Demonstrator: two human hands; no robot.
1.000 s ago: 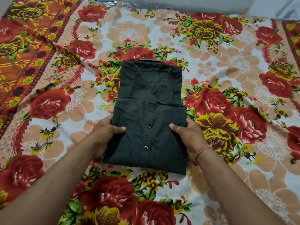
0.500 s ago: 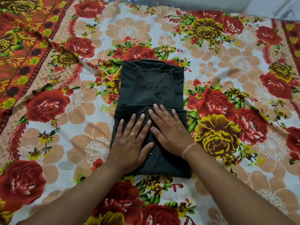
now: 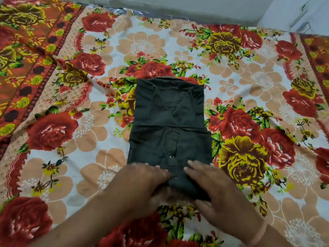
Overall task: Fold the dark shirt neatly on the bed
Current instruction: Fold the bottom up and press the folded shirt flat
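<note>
The dark shirt (image 3: 170,125) lies folded into a narrow rectangle in the middle of the bed, collar at the far end, button placket facing up. My left hand (image 3: 142,184) rests flat on the shirt's near left corner, fingers together and blurred. My right hand (image 3: 211,186) lies flat on the near right part, fingers slightly spread. Neither hand grips the cloth. The shirt's near edge is hidden under both hands.
A floral bedsheet (image 3: 249,86) with red and yellow roses covers the bed. An orange patterned border (image 3: 23,56) runs along the left side. A pale wall (image 3: 195,8) stands beyond the far edge.
Both hands went from gripping the shirt's sides to lying flat on its middle, then slid toward me to its near end. The camera view has pulled back a little.
</note>
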